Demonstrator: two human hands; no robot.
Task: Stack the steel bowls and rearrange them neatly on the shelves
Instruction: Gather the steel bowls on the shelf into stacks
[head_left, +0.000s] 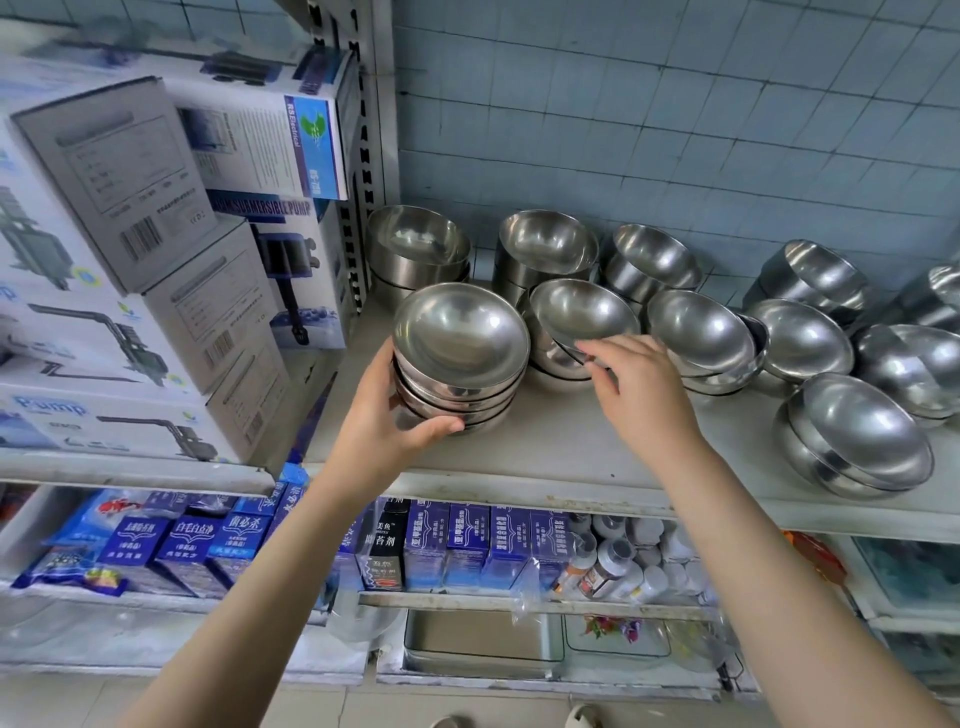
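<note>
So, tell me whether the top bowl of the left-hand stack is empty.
Empty: the top bowl of the stack shows only bare steel inside.

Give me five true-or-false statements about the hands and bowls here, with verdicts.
1. The left hand grips a stack of bowls. True.
2. The right hand holds a bottle. False: it pinches the rim of a bowl on the next stack.
3. The bowls stand on the floor. False: they are on a shelf.
4. Boxes are piled left of the bowls. True.
5. All bowls lie upside down. False: their openings face up.
</note>
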